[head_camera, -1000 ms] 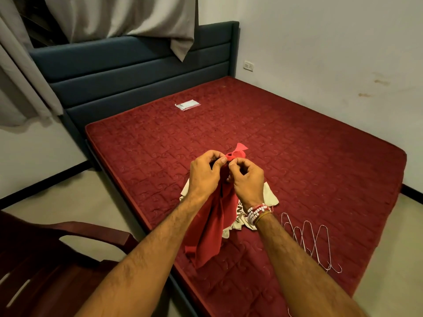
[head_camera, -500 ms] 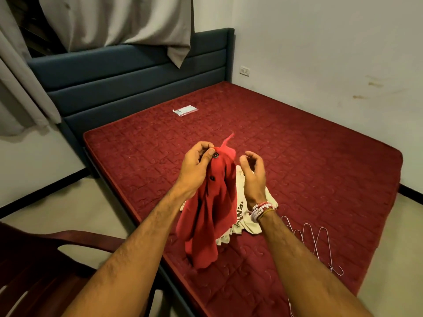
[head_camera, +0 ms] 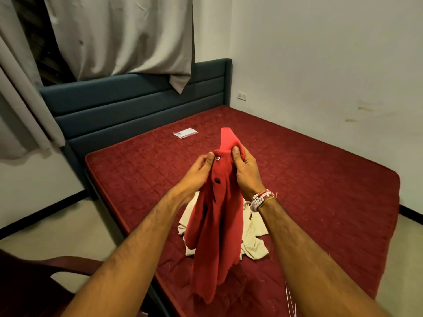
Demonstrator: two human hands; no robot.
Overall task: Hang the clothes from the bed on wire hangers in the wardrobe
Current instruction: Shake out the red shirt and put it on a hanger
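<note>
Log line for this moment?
step: readying red shirt | left hand: pinches shirt by top button | right hand: grips collar | cream garment: on bed

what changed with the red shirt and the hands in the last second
The right hand let go of the red shirt half a second ago and has now gripped its collar again. The left hand kept its hold by the top button. The cream garment stayed on the mattress.
</note>
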